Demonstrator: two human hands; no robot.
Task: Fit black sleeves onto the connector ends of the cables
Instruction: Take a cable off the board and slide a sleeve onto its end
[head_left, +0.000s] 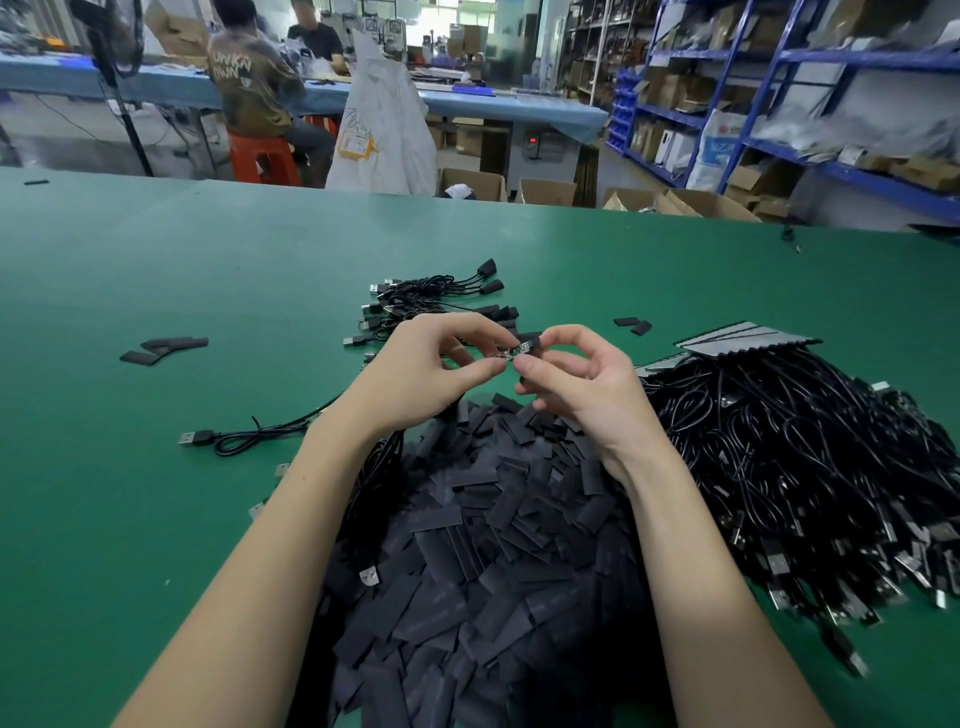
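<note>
Above the green bench (156, 291), a connector end (519, 351) is pinched by left hand (421, 369) and right hand (582, 384); "UNKN OWN" is printed on a distant shirt (244, 73).

A single wide-angle view is taken from a head-worn camera, aimed forward and down across a green table (156, 291). The two forearms are seen entering from the bottom edge, with the left hand (415, 371) and right hand (587, 387) held close to the lens near the middle of the picture. The table is shown receding toward the top third, where a workshop floor, blue shelving (779, 104) and seated workers (254, 88) are caught at a distance. Straight lines are bent at the edges by the lens.
</note>
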